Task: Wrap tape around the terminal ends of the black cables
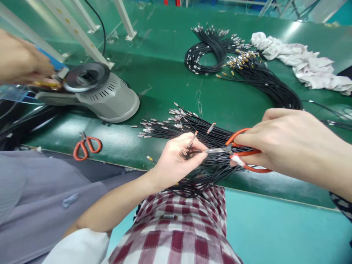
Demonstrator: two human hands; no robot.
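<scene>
My left hand [176, 157] is closed, pinching a thin black cable [193, 138] with coppery bits at its end rising between the fingers. Orange-handled scissors [230, 148] sit in my right hand [286, 137], its fingers through the loops. Their blades point left and meet the cable right at my left fingertips; whether they touch it I cannot tell. Under both hands lies a spread bundle of black cables [217, 134], with small pale tips fanned out to the left. Some white wrapping shows on the lower scissors handle.
A co-worker's hand [26, 60] holds a blue-handled tool [51, 57] at a grey machine with a black disc [115, 97]. Other orange scissors [87, 147] lie left. Behind are a coiled cable bundle [189, 60], a yellow-tipped bundle [271, 82] and crumpled white cloth [299, 60].
</scene>
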